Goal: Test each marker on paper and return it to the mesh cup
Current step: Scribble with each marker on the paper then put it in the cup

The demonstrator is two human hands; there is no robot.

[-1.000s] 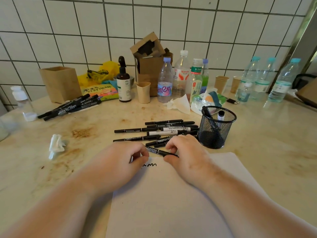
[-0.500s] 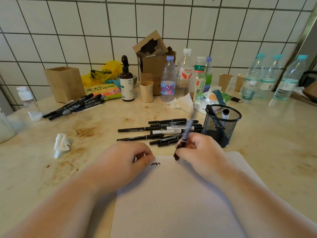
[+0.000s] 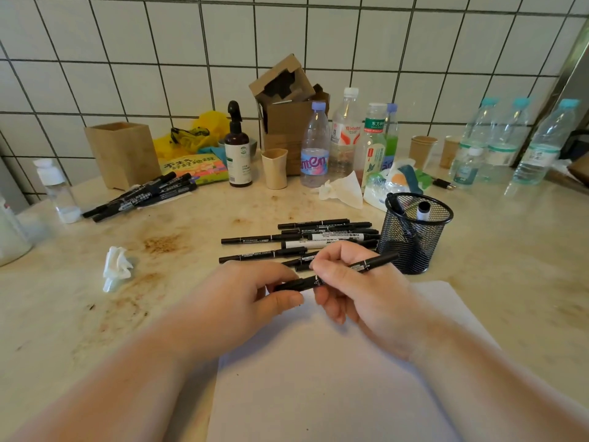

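A black marker (image 3: 373,263) lies almost level above the top edge of the white paper (image 3: 318,378). My right hand (image 3: 357,291) grips its barrel; my left hand (image 3: 251,298) pinches its left end, where the cap sits. The hands hide the scribble on the paper. Several more black markers (image 3: 299,239) lie in a loose row just beyond my hands. The black mesh cup (image 3: 414,231) stands upright to their right with two markers inside.
Another bunch of markers (image 3: 140,194) lies at the back left by a wooden box (image 3: 122,151). Bottles (image 3: 315,145), paper cups (image 3: 274,167), a cardboard box and tissues crowd the back along the tiled wall. A crumpled tissue (image 3: 116,266) lies left.
My right hand lifted the marker off the paper and turned it level. My left hand came up from the paper and closed on the marker's left end.
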